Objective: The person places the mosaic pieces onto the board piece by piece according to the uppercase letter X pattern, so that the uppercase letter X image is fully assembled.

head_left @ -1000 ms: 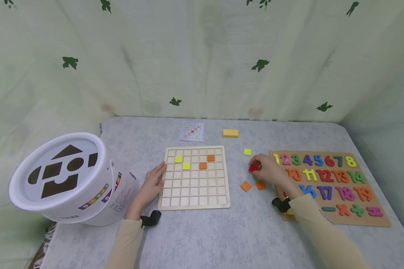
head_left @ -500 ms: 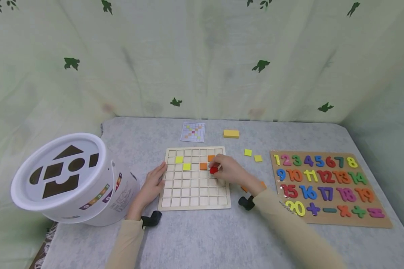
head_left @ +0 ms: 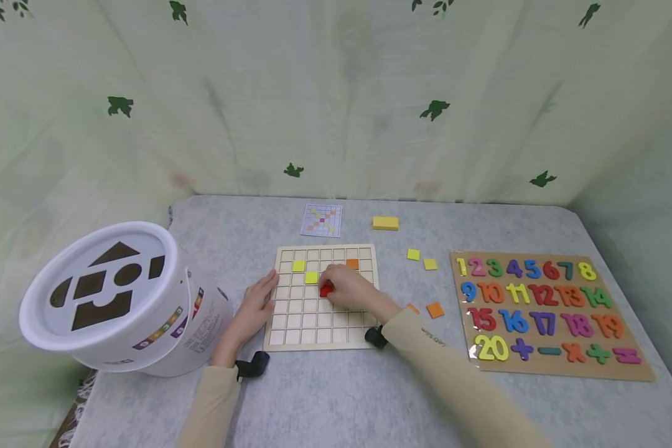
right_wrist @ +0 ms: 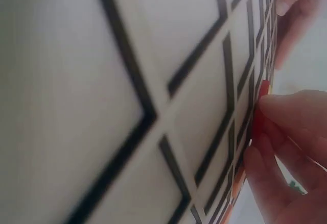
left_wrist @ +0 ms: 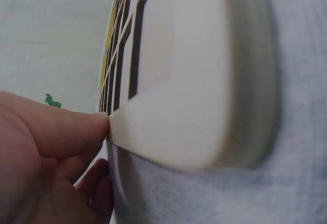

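My right hand (head_left: 346,289) pinches a small red square tile (head_left: 326,290) between thumb and fingers, close over the middle of a wooden grid board (head_left: 284,335). In the right wrist view the red tile (right_wrist: 260,114) stands right at the grid surface. My left hand (head_left: 254,306) rests along the board's left edge with fingers fairly straight; in the left wrist view its thumb (left_wrist: 84,132) touches the rim. Two yellow tiles (head_left: 311,277) lie in cells at the upper left. One orange tile (head_left: 352,264) shows at the upper right; the other is hidden behind my right hand.
Loose yellow tiles (head_left: 413,254) and orange tiles (head_left: 435,310) lie right of the board. Behind it are a pattern card (head_left: 322,220) and a yellow block (head_left: 385,223). A number puzzle board (head_left: 560,367) lies at right; a white lidded bucket (head_left: 201,311) stands at left.
My right hand has carried the red tile leftward from beside the number puzzle to over the middle of the grid board. My left hand stays at the board's edge.
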`<control>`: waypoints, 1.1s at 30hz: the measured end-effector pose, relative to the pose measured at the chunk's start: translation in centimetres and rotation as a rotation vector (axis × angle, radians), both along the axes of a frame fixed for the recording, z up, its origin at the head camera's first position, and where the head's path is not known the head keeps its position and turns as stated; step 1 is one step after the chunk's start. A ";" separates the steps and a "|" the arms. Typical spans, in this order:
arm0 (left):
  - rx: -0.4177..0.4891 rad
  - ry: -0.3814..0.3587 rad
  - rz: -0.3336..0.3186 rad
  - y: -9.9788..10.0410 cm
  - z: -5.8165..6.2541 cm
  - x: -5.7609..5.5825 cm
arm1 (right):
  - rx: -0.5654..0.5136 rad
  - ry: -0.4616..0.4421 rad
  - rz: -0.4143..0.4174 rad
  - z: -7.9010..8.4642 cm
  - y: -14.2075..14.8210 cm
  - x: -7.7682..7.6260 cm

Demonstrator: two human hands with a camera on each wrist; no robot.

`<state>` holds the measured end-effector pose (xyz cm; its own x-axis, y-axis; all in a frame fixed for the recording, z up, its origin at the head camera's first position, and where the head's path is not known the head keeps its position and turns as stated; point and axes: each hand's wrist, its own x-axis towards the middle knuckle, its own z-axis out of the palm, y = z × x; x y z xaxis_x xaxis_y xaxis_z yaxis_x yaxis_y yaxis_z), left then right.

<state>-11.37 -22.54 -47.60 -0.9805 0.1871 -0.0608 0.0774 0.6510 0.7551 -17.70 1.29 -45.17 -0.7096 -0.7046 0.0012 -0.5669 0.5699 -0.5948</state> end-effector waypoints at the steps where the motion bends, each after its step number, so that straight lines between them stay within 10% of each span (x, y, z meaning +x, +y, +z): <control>1: -0.002 -0.001 0.001 0.0 0.0 0.0 | 0.006 0.009 -0.002 -0.1 -0.1 0.0; 11: -0.007 -0.008 0.000 -0.1 0.0 0.1 | -0.042 -0.081 -0.065 0.4 1.0 0.1; 24: -0.002 0.004 -0.015 -0.2 -0.2 0.0 | -0.183 -0.161 -0.320 0.9 13.7 0.5; 33: -0.014 -0.005 -0.004 -0.1 0.0 0.0 | -0.110 -0.254 -0.251 -0.4 17.1 2.4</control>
<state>-11.34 -22.63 -47.61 -0.9794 0.1898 -0.0688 0.0758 0.6615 0.7461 -15.29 18.40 -45.61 -0.8479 -0.5137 -0.1313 -0.2435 0.5972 -0.7642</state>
